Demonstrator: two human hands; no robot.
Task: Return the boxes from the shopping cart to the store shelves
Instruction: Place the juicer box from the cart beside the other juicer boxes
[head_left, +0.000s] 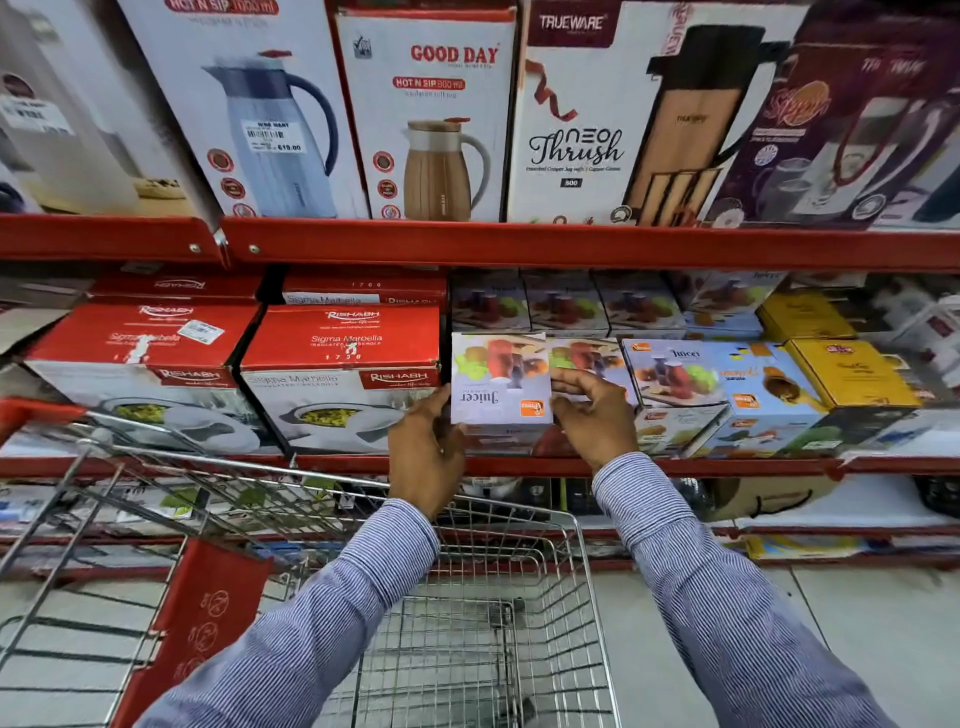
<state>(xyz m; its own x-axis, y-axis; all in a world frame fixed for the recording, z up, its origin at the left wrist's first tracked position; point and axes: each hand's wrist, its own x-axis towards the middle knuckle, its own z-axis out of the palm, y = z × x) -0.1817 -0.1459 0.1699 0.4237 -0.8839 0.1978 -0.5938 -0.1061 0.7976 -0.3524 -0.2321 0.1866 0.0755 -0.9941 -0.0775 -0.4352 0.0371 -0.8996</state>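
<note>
A white Juicer box (500, 379), its label upside down, sits at the front of the middle red shelf (675, 466), between a red Rishabh casserole box (340, 376) and another Juicer box (675, 384). My left hand (426, 452) grips its lower left side. On its right edge rests my right hand (592, 415), fingers curled over the front. The wire shopping cart (488, 639) stands below my arms; no box shows in the visible part of its basket.
Jug and flask boxes (431, 119) fill the top shelf. More Juicer boxes (566, 301) are stacked behind, yellow boxes (852, 374) to the right. A second Rishabh box (145, 374) stands left. The cart's red child seat flap (208, 613) is at lower left.
</note>
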